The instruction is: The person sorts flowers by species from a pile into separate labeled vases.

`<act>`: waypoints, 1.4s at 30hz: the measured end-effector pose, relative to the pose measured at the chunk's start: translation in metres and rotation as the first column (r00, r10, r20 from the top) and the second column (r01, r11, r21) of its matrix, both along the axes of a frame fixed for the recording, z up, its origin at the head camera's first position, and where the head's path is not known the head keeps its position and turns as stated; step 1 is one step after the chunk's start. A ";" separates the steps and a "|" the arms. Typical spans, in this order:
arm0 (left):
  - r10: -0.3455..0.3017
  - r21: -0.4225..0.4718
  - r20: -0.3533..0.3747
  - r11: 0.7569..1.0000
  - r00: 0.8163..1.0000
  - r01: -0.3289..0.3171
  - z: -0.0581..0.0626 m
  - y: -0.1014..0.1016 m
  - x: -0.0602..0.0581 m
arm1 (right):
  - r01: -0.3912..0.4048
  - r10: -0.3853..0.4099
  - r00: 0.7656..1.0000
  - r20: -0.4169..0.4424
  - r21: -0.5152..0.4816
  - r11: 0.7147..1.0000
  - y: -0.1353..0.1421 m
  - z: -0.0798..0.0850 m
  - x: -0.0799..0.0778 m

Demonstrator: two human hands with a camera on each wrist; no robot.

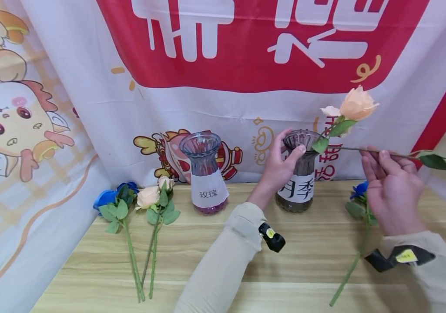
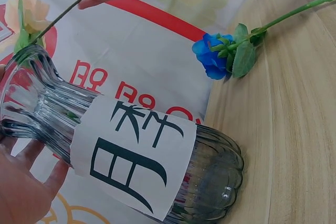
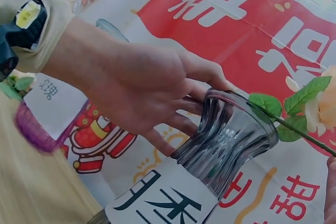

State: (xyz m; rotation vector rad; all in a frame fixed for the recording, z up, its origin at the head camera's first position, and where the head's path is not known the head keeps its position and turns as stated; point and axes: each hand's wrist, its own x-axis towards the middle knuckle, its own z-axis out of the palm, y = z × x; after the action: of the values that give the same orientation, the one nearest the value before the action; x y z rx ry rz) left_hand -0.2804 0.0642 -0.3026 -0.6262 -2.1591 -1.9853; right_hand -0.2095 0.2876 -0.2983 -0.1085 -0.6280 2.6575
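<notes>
My left hand (image 1: 281, 163) holds the grey glass vase (image 1: 299, 167) at its flared neck, thumb at the rim and fingers behind. The vase stands upright on the table, with a white label in large black characters. A peach rose (image 1: 359, 104) leans out to the right of its mouth. My right hand (image 1: 393, 191) pinches the thin stem of another rose (image 1: 436, 161), held almost level. Its leaves and pale head reach the right edge of the head view, while the stem's other end comes right to the vase rim, as the right wrist view also shows.
A bluish glass vase (image 1: 207, 169) with a purple base and white label stands to the left. Blue roses (image 1: 106, 200) and peach roses (image 1: 148, 198) lie further left. Below my right hand lies a blue rose (image 1: 360, 190). A printed cloth (image 1: 242, 113) hangs behind the wooden table (image 1: 191, 256).
</notes>
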 end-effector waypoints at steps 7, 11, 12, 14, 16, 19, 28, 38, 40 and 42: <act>0.001 -0.002 0.004 1.000 1.000 -0.001 0.000 0.000 0.000 | 0.055 -0.056 0.998 0.016 0.046 0.997 -0.007 0.007 -0.004; 0.006 -0.011 0.007 1.000 1.000 -0.006 0.001 0.000 0.001 | 0.066 -0.068 0.998 0.019 0.060 0.996 -0.010 0.008 -0.005; 0.007 -0.012 0.007 1.000 1.000 -0.007 0.001 0.000 0.001 | 0.065 -0.066 0.998 0.016 0.060 0.996 -0.011 0.009 -0.005; 0.008 -0.011 0.007 1.000 1.000 -0.008 0.001 0.000 0.001 | 0.057 -0.058 0.998 0.007 0.059 0.997 -0.012 0.009 -0.004; 0.010 -0.011 0.006 1.000 1.000 -0.010 0.002 0.000 0.001 | 0.047 -0.047 0.999 -0.009 0.057 0.997 -0.012 0.010 -0.003; 0.011 -0.014 0.003 1.000 1.000 -0.011 0.002 0.000 0.001 | 0.031 -0.029 0.999 -0.034 0.045 0.999 -0.014 0.012 0.000; 0.003 -0.007 -0.004 1.000 1.000 -0.003 0.002 -0.001 -0.001 | 0.039 -0.036 0.998 -0.043 0.066 0.997 -0.021 0.019 0.002; 0.012 -0.007 0.007 1.000 1.000 -0.012 0.000 0.000 -0.001 | 0.115 -0.120 0.992 0.039 0.121 0.986 -0.032 0.018 -0.010; 0.013 -0.009 0.011 1.000 1.000 -0.013 0.000 0.000 0.000 | 0.134 -0.141 0.990 0.029 0.163 0.977 -0.035 0.019 -0.011; 0.012 -0.009 0.012 1.000 1.000 -0.011 0.000 0.000 0.000 | 0.154 -0.158 0.987 0.006 0.201 0.967 -0.039 0.021 -0.013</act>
State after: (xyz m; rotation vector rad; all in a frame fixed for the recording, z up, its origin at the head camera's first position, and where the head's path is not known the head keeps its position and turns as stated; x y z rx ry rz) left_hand -0.2803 0.0641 -0.3023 -0.6031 -2.1744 -1.9802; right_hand -0.2220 0.2491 -0.2777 -0.1236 -0.8537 2.4305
